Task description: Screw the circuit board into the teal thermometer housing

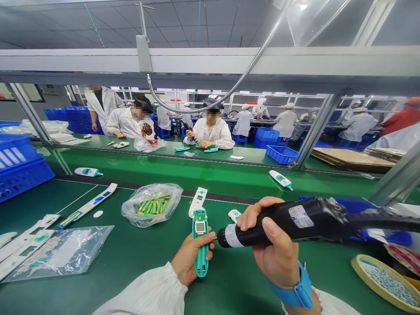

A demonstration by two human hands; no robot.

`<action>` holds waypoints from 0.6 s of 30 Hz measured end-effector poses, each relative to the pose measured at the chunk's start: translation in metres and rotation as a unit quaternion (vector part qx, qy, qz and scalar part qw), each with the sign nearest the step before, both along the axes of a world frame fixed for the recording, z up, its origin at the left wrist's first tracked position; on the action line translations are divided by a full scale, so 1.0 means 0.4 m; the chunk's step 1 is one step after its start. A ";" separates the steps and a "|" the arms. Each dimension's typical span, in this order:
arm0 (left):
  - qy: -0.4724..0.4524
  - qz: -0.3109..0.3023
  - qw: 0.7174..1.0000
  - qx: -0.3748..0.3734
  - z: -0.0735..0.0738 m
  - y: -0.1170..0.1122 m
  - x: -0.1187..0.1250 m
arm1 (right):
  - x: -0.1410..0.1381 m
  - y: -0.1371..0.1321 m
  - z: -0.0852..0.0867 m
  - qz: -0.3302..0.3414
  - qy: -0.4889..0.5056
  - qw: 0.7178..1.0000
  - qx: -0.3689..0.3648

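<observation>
My left hand [190, 258] is closed round the lower half of a teal thermometer housing [201, 264], which stands open-faced with its circuit board and small grey display [200, 226] showing. In my right hand [277, 245] lies a black electric screwdriver [278, 223], held level with its tip pointing left. That tip reaches the fingertips of my left hand at the housing's right side; whether it touches a screw is hidden. Just behind the housing lies a white cover strip [198, 201]. A white thermometer part [234, 215] shows partly beside my right fingers.
Batteries fill a clear bag [152, 204] at centre-left. White casing strips [28, 249] and a plastic bag [77, 251] lie left. A dish of screws [390, 280] stands right. Finished-looking thermometers [281, 180] rest on the green belt [223, 175]; co-workers sit beyond.
</observation>
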State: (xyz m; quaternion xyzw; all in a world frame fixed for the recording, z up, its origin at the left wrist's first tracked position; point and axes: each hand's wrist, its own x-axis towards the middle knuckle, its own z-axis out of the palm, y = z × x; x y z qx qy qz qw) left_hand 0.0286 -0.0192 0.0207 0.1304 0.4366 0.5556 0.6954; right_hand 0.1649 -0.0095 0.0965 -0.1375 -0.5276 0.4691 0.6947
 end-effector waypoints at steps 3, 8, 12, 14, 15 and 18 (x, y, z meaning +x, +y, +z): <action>-0.006 -0.003 1.000 0.002 -0.003 -0.001 0.000 | 0.002 -0.002 -0.003 0.002 -0.009 1.000 0.014; -0.013 -0.009 1.000 0.006 -0.009 -0.002 -0.001 | 0.004 -0.007 -0.007 0.009 -0.018 1.000 0.019; -0.014 -0.011 1.000 0.008 -0.010 -0.001 -0.002 | 0.005 -0.005 -0.007 0.008 -0.016 1.000 0.012; -0.012 -0.010 1.000 0.009 -0.011 0.000 -0.003 | 0.003 -0.002 -0.005 0.002 -0.010 1.000 0.007; -0.011 -0.010 1.000 0.010 -0.011 0.000 -0.003 | 0.002 -0.001 -0.004 0.000 -0.006 1.000 0.003; -0.008 -0.010 1.000 0.015 -0.013 0.000 -0.004 | -0.001 0.005 -0.001 -0.008 0.006 0.999 -0.030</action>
